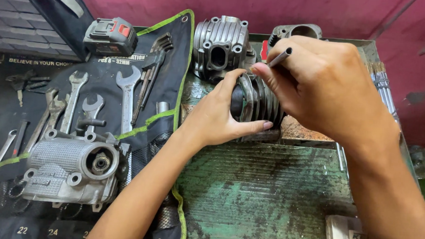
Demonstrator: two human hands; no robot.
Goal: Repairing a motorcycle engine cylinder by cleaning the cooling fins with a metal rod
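Finned cylinder [258,105] sits on its side at the back-centre of the green worktop [261,198], bore facing left, resting on a rusty raised strip.

Handling, my read: cast metal, so heavy for its size and fully rigid. No give anywhere. The fins are thin and probably the weak point (a drop on an edge would likely chip or bend one). Surface looks dark and oily, so expect it to be slick. Best hold is what's in use now: palm and thumb wrapped around the bore end, fingers underneath. Gripping across the fins works too but bites into the skin.

Left hand [217,117] has its fingers closed around the cylinder's open end, thumb over the top rim, steadying it. Right hand [321,86] reaches over from above, fingers pinched tight on a thin grey rod [279,57] angled down toward the top fins; can't tell what the tip touches.

Looks: dark grey-black, close parallel cooling fins, grimy, round bore with a lighter liner edge.

Nearby: cylinder head [220,46] just behind it, another engine casting [72,168] front left on the tool roll [127,96] with spanners [127,96], a cordless-tool battery [110,36] at the back.
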